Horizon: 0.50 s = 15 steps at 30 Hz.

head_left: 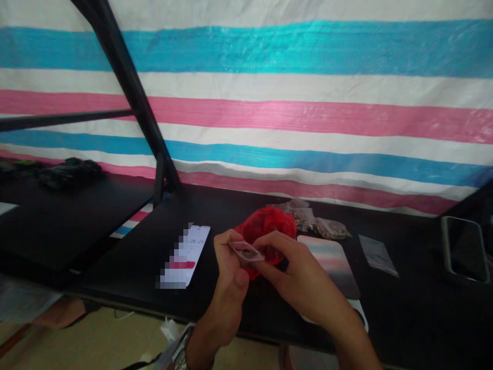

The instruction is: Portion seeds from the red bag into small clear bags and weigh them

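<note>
Between my hands is a small clear plastic bag [246, 251], its mouth spread apart. My left hand [231, 290] grips the bag's left side, with the fingers curled around it. My right hand [298, 272] pinches the right edge between thumb and fingers. Directly behind the bag lies a crumpled red plastic bag [269, 223], partly hidden by my hands. To the right of it sits a scale with a shiny metal plate [327, 259], partly under my right forearm. What the small bag contains cannot be made out.
Clear bags of small brownish pieces [331, 228] lie behind the scale. Flat clear bags [378, 255] and a phone [466, 249] are on the right. A lit phone [188, 259] lies left on the black table [134, 272]. A dark metal post [131, 87] rises behind.
</note>
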Each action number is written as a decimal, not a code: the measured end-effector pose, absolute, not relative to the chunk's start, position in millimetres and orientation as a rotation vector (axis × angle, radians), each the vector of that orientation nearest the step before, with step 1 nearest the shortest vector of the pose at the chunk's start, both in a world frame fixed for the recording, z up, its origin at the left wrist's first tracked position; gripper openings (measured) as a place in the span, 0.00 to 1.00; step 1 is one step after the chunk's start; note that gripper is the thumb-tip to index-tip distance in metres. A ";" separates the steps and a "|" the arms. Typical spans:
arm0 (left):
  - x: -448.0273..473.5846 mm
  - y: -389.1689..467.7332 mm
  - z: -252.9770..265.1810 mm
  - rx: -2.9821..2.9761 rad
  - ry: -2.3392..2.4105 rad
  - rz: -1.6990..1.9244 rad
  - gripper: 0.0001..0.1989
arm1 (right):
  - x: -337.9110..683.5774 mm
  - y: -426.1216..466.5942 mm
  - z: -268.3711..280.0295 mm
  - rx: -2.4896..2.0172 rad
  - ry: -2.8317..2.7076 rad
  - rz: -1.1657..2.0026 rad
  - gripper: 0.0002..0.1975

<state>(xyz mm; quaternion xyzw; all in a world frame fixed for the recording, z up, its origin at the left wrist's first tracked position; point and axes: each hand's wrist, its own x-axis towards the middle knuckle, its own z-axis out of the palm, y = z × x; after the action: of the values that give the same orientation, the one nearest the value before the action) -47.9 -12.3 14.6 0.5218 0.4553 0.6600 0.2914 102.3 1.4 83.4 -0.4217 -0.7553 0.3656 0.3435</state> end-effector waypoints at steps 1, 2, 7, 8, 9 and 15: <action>-46.1 -10.5 15.8 1.392 1.224 1.751 0.31 | 107.0 5.0 82.4 -1.107 -1.938 0.921 0.07; -44.8 -9.1 17.0 1.444 1.243 1.719 0.29 | 114.0 9.1 81.4 -1.121 -1.912 0.886 0.07; -45.9 -3.6 14.1 2.208 1.525 1.171 0.22 | 176.9 31.2 67.5 -1.320 -1.704 0.680 0.11; -46.9 -2.2 11.9 2.285 1.609 1.089 0.23 | 191.0 34.8 62.7 -1.341 -1.666 0.706 0.12; -47.8 -0.8 9.7 2.333 1.697 1.030 0.22 | 204.0 37.6 57.6 -1.366 -1.631 0.746 0.13; -52.7 1.0 7.3 2.444 2.040 0.757 0.20 | 242.3 36.7 36.8 -1.524 -1.689 0.814 0.12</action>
<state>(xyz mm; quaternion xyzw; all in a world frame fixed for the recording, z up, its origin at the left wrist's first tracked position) -52.7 1.0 7.3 0.7452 0.6222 0.2309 -0.0654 242.3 36.7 36.8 -0.5897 -0.6534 0.3151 0.3549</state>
